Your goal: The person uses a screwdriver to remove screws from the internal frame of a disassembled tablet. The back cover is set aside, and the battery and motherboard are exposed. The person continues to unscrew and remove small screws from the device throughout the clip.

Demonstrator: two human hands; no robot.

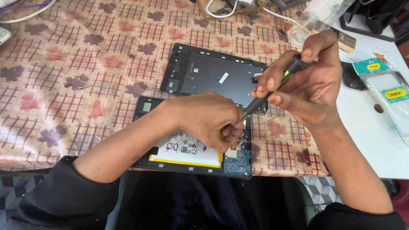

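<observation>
An opened tablet lies at the near table edge, showing its white battery and a blue circuit board. My left hand rests on top of it, fingers curled down by the board. My right hand holds a dark screwdriver with a green band, tilted, its tip coming down next to my left fingers. Just behind lies the tablet's removed dark back cover, inner side up.
A flowered checked cloth covers the table. A loose screw lies at left. White surface with clear plastic packets is at right. Cables and a small board sit at the far edge, a clear bag beside them.
</observation>
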